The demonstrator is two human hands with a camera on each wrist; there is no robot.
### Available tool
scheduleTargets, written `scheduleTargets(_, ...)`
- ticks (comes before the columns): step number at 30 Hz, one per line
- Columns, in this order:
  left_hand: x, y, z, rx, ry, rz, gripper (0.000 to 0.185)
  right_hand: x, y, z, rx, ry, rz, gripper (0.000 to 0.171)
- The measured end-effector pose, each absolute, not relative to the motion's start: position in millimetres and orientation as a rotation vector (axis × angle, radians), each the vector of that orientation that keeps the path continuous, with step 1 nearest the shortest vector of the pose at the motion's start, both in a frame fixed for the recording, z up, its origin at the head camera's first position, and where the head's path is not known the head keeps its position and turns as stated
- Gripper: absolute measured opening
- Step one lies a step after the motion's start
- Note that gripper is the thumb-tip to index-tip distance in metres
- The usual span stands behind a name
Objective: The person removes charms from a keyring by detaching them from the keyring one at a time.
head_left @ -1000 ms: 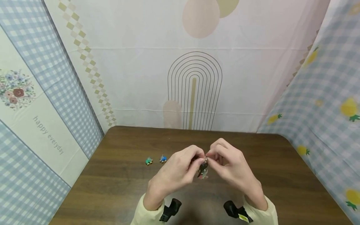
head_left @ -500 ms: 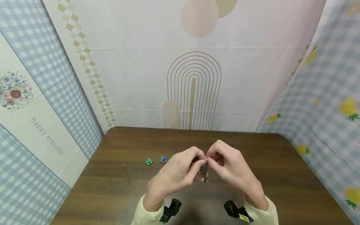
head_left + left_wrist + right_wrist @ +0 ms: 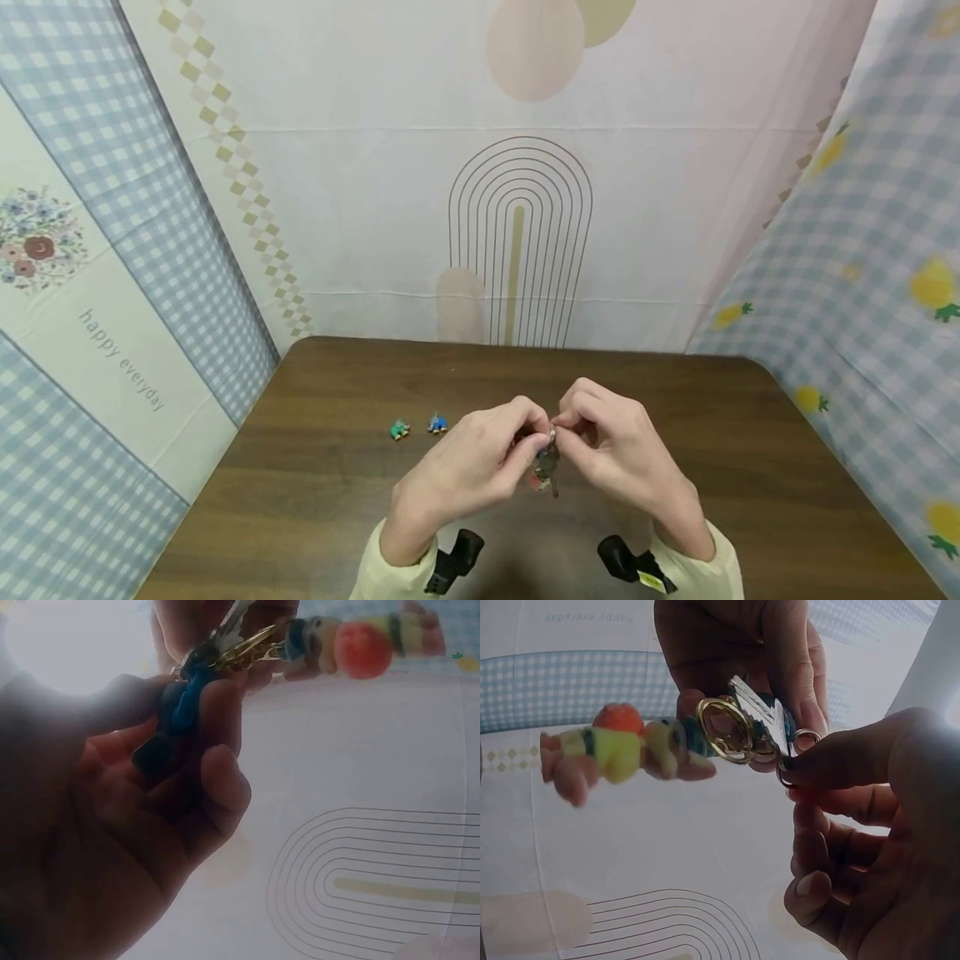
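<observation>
Above the table, both hands meet at a bunch of keys [image 3: 550, 462]. My left hand [image 3: 480, 458] pinches a small blue piece [image 3: 187, 705] between thumb and fingers; its exact kind I cannot tell. My right hand [image 3: 618, 454] pinches the metal key ring [image 3: 786, 776] between thumb and index finger. Silver keys [image 3: 763, 716] and a larger gold-coloured ring [image 3: 724, 733] hang from it. A figurine charm [image 3: 622, 750] in yellow-green, with a red ball on it, dangles from the gold ring by a short chain. Fingers partly cover the blue piece.
Two small figures, one green [image 3: 399, 429] and one blue [image 3: 437, 423], stand left of the hands on the dark wooden table [image 3: 315, 517]. Patterned cloths [image 3: 360, 208] hang behind the table and along both sides. Each wrist wears a black camera [image 3: 457, 552].
The hanging keys have swung and turned, and one key now points downward. Both hands have sunk slightly while keeping their pinch. The two figures on the table stay put.
</observation>
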State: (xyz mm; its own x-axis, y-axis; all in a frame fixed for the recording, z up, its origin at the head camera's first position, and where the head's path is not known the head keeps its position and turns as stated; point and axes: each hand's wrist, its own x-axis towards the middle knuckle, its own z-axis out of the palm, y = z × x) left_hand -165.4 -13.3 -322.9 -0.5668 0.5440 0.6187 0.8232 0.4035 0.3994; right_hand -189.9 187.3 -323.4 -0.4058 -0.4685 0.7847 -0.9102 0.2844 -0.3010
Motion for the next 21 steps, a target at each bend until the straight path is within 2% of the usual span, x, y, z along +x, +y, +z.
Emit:
scheduleTargets(15, -168.0, -13.4, -323.4, -1.162, -2.314, -0.937, 0.003, -182.1, 189.1, -320.5, 0.988, -2.301, 1.016, 0.034)
scheduleTargets(21, -167.4, -13.5, -325.4, -1.152, -2.302, -0.940, 0.003, -185.0, 189.0, -320.8, 1.082, -2.209, 0.962, 0.032)
